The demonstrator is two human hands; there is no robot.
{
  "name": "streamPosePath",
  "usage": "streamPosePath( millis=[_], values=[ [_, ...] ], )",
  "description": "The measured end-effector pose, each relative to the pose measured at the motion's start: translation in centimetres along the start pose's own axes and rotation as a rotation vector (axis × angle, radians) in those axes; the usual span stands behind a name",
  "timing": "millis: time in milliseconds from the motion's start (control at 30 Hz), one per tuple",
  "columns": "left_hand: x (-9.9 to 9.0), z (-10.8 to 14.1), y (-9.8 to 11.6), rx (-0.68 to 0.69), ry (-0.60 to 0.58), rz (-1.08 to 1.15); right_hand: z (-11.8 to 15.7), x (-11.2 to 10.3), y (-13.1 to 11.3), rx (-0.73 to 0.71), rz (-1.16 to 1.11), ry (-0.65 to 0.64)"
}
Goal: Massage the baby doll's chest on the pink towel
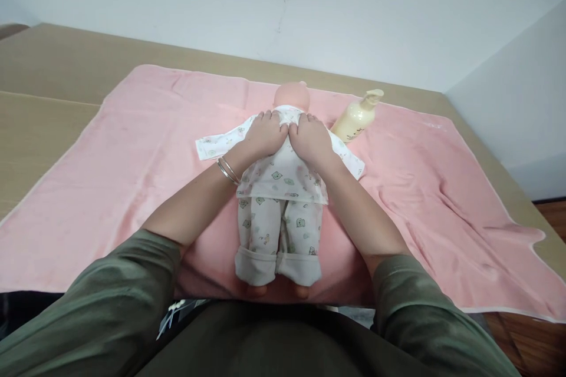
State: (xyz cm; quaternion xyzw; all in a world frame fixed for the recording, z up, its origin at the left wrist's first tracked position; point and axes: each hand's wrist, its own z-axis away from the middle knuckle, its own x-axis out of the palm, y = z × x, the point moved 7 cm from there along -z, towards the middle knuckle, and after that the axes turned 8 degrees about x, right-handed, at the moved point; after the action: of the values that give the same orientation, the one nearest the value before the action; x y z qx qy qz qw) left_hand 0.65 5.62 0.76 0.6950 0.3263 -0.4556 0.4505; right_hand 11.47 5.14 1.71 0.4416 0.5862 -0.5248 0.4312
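A baby doll [283,179] in a white printed top and matching trousers lies lengthwise on a pink towel, its head [292,96] away from me and its feet towards me. I cannot tell for sure whether it is face down. My left hand [267,132] rests flat on the left of the doll's upper body, fingers stretched towards the shoulder. My right hand [312,138] lies the same way on the right side. Both thumbs come close together at the doll's midline. The sleeves spread out to either side, and the trouser cuffs are rolled up.
A cream pump bottle [355,118] lies tilted by the doll's right-hand sleeve. The pink towel [150,129], creased at the right, covers much of the wooden table [88,59] and hangs at its front edge. A white wall [198,6] stands behind.
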Motion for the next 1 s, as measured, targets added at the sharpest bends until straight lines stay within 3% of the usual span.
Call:
streamPosePath(
  millis=[200,400,600,1000],
  values=[
    [-0.2,-0.3,-1.1,-0.049,0.033,0.097,1.8,-0.7,-1.3,-0.023,0.061,-0.011],
    [-0.1,-0.5,-1.5,-0.062,0.092,0.143,0.8,-0.5,-0.7,-0.028,-0.039,-0.077],
    [0.1,-0.4,-1.3,-0.067,0.11,0.134,0.3,0.1,-0.4,-0.006,-0.047,0.001],
    [0.4,-0.6,-1.6,-0.073,0.129,0.121,0.2,0.3,-0.4,0.004,-0.031,0.025]
  ],
)
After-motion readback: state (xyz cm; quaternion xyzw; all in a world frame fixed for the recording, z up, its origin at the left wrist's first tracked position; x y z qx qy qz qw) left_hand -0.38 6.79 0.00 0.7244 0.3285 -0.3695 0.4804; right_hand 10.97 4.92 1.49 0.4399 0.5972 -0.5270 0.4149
